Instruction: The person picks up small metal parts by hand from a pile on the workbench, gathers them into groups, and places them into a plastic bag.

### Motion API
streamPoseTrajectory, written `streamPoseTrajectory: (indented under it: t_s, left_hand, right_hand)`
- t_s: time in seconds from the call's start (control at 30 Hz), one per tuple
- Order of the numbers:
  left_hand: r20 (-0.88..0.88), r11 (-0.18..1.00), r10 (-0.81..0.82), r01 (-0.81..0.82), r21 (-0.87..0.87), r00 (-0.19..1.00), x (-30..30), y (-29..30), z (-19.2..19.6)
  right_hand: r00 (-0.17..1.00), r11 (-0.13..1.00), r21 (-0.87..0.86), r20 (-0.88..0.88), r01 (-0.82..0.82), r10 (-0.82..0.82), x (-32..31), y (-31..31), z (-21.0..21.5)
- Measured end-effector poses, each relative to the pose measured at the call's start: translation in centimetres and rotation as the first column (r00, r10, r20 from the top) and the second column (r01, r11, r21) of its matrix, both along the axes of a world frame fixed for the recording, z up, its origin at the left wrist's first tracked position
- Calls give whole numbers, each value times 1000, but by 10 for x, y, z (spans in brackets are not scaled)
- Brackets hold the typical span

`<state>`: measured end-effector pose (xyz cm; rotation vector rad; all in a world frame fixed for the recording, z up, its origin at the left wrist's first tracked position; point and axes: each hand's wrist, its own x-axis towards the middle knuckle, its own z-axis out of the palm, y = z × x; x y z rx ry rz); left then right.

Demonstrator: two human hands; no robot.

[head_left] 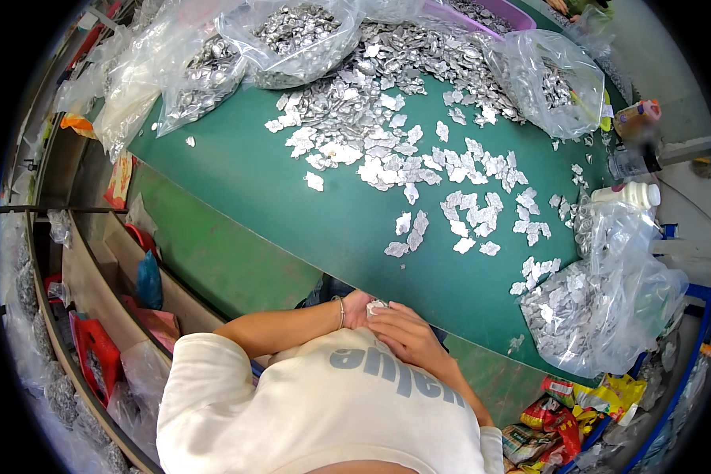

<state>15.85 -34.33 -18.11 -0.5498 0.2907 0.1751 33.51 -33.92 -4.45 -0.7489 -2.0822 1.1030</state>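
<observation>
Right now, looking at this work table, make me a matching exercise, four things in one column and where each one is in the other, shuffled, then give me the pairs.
Things:
1. small silver piece
2. white bottle
3. purple tray
4. red bag

Places:
A. far edge of the green table, top of the picture
B. lying at the table's right edge
C. between the left hand and right hand, close to the body
D. low on the shelf to the left

Pairs: 1-C, 2-B, 3-A, 4-D
</observation>
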Motion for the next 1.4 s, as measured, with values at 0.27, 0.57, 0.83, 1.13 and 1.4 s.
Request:
streamPoseTrajectory:
  t_s: [0.27,0.57,0.83,1.13,1.4]
  left_hand:
    - [-89,994,34,-24,105,996,4,13,38]
    - [-52,973,23,-10,229,998,5,14,31]
    - [24,996,25,-27,87,999,0,15,26]
    - [-305,969,5,70,235,952,-7,20,45]
    - [-376,961,40,67,267,926,-8,15,51]
  right_hand:
    - [725,765,192,245,614,-643,-20,41,-6]
    - [722,606,-504,50,615,-690,-4,29,-2]
    - [379,436,-828,-299,353,-876,53,2,29]
    - [-443,-342,-294,-422,892,-791,231,-91,33]
    - [-454,-468,50,-170,882,-874,417,-116,-54]
